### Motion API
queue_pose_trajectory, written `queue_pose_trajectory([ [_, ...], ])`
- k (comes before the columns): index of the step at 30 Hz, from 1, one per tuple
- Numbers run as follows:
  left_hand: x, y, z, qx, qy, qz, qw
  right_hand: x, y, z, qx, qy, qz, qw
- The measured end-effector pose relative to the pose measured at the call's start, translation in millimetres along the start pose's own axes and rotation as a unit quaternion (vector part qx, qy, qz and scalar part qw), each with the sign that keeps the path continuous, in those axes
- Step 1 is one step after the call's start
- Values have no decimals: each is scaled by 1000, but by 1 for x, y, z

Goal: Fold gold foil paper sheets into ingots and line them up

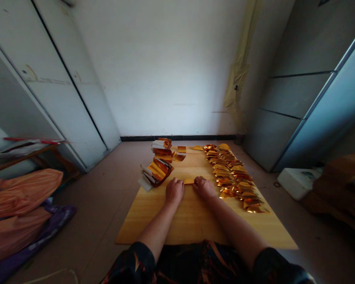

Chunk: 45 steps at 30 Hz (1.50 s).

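My left hand and my right hand rest low over the middle of a wooden board. Between them lies a small folded gold foil paper, its two ends pinched in my closed fingers. Rows of folded gold foil pieces run along the board's right side, just beyond my right hand. Left of my left hand is an opened pack of gold foil sheets with pale backing. Behind it sit another stack of sheets and a curled loose sheet.
A single folded piece lies at the board's far edge. Orange plastic bags are on the left, near a low wooden stand. At right stand a grey fridge-like cabinet and a white box. A white wall closes the back.
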State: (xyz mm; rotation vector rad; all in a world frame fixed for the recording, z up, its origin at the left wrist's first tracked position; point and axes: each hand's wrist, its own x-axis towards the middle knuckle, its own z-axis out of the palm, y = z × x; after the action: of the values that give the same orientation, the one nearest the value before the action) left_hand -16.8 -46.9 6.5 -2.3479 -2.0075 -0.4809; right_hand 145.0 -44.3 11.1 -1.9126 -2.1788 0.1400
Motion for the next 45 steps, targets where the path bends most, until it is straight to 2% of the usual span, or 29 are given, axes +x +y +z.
queue_pose_trajectory([
  [5,0,0,2,34,-10,7,999,3,-3,-2,-29,-10,-6,1000],
  [10,0,-1,3,44,-11,9,999,8,-2,-3,-52,13,-80,995],
  [13,0,0,3,35,-1,5,999,9,-2,-1,-47,9,-84,995],
  [16,0,0,2,1,8,-16,1000,8,-4,0,-24,8,-64,998],
  [19,2,2,1,-93,11,-59,994,5,-7,-2,14,8,-46,999],
  [23,6,7,-2,-247,28,-124,961,3,-12,-3,56,16,-50,997],
  [29,12,9,8,-412,29,-192,890,6,-15,1,123,20,-63,990],
  [31,14,5,14,-430,27,-185,883,6,-15,3,132,27,-59,989],
  [35,14,0,21,-426,31,-161,890,4,-16,2,150,34,-29,988],
  [41,12,2,17,-417,37,-134,898,5,-19,-4,193,27,33,980],
  [45,11,0,17,-434,46,-106,893,8,-17,-2,222,24,56,973],
])
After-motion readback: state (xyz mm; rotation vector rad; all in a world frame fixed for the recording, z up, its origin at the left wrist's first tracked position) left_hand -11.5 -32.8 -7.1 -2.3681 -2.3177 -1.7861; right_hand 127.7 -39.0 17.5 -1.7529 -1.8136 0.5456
